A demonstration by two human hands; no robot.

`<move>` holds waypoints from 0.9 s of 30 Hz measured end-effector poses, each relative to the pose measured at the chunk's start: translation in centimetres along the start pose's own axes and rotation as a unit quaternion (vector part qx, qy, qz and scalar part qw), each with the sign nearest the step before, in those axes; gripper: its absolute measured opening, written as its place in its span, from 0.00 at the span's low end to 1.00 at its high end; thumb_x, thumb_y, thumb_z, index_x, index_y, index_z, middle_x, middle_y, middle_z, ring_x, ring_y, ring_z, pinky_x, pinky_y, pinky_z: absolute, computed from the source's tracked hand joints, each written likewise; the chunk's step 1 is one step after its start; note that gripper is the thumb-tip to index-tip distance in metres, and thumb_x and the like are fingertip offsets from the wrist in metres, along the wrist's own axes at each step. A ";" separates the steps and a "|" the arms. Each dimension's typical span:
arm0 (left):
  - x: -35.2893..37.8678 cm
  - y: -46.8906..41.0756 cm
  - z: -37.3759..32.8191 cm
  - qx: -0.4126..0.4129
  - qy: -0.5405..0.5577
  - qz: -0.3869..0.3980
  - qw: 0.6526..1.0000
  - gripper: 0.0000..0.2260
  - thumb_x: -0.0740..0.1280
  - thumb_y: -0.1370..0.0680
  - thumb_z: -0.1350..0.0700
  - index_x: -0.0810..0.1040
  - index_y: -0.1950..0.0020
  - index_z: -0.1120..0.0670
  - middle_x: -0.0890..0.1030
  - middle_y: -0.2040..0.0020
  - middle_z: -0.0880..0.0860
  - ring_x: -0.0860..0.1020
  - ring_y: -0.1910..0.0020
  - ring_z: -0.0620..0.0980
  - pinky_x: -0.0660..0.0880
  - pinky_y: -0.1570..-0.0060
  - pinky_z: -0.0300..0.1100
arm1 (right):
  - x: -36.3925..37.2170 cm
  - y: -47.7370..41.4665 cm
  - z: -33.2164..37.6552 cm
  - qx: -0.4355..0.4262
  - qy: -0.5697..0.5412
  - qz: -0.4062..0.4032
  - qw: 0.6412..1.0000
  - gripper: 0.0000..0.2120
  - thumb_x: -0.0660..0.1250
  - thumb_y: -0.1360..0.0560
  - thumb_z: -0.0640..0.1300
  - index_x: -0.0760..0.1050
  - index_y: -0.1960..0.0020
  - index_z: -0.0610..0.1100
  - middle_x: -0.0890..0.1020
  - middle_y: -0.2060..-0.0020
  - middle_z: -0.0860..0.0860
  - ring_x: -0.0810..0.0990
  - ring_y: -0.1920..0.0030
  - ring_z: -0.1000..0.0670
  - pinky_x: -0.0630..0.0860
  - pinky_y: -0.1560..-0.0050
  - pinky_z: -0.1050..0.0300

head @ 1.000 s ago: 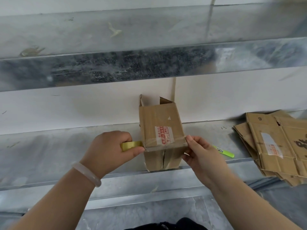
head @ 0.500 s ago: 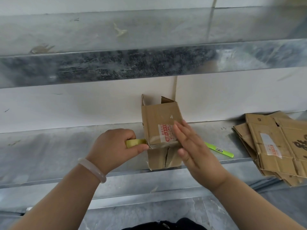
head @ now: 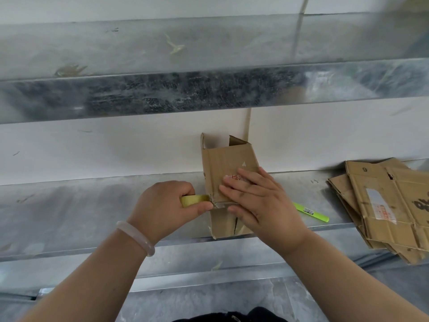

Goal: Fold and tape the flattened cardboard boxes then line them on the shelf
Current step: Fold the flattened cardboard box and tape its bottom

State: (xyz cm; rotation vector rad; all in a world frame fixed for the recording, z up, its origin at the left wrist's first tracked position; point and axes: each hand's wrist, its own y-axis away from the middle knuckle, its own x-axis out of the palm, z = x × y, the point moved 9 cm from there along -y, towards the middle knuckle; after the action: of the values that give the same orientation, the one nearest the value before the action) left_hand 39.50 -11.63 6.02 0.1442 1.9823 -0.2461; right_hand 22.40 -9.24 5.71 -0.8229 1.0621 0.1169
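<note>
A small folded cardboard box (head: pixel 222 159) stands on the metal shelf (head: pixel 81 205), its open flaps toward the wall and its closed end facing me. My left hand (head: pixel 162 205) grips a yellowish tape roll (head: pixel 193 200) pressed against the box's left edge. My right hand (head: pixel 253 198) lies flat with fingers spread on the box's top face, over a red-printed label and the clear tape strip. A stack of flattened cardboard boxes (head: pixel 390 205) lies on the shelf at the right.
A green-yellow marker pen (head: pixel 312 212) lies on the shelf just right of my right hand. An upper metal shelf (head: pixel 209 94) overhangs close above. A white wall backs the shelf. A dark object shows at the bottom edge.
My right hand moved from the box's front right corner up onto its top face and slid leftward, pressing flat. The left hand with the tape roll stayed at the box's left edge.
</note>
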 end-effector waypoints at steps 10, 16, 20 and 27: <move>0.0 1.7 1.3 0.100 0.137 -0.024 0.985 0.23 0.66 0.35 0.29 0.81 0.46 0.40 0.79 0.59 0.39 0.76 0.57 0.38 0.71 0.59 0.29 | 0.1 0.1 -0.3 0.011 -0.009 -0.014 1.000 0.16 0.60 0.20 0.54 0.78 0.36 0.53 0.78 0.36 0.57 0.71 0.30 0.51 0.64 0.27 0.45; -0.1 0.1 0.3 0.103 -0.094 0.037 0.990 0.36 0.51 0.39 0.22 0.81 0.45 0.41 0.73 0.61 0.40 0.72 0.60 0.40 0.69 0.61 0.36 | 0.0 0.0 -0.4 0.008 -0.010 -0.011 1.000 0.16 0.60 0.20 0.54 0.77 0.35 0.53 0.78 0.35 0.57 0.71 0.30 0.51 0.64 0.28 0.44; 1.1 -0.2 1.1 0.075 -0.127 0.107 0.983 0.38 0.51 0.43 0.21 0.78 0.42 0.39 0.71 0.58 0.39 0.71 0.55 0.39 0.68 0.56 0.37 | 0.1 0.0 -0.3 0.003 -0.008 -0.014 1.000 0.16 0.60 0.20 0.54 0.78 0.35 0.53 0.78 0.35 0.57 0.72 0.30 0.51 0.65 0.28 0.44; -0.1 0.4 2.8 0.082 0.165 0.010 0.983 0.27 0.67 0.42 0.24 0.77 0.46 0.32 0.73 0.54 0.38 0.73 0.57 0.41 0.69 0.59 0.28 | -0.2 0.1 -0.3 -0.001 -0.011 -0.038 0.999 0.16 0.59 0.19 0.54 0.79 0.36 0.52 0.78 0.36 0.56 0.73 0.31 0.50 0.64 0.28 0.44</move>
State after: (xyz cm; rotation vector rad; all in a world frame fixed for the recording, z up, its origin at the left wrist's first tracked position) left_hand 42.05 -11.92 4.95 0.3299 2.2879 -0.3930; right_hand 22.05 -9.34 5.76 -0.8606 1.0079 0.0619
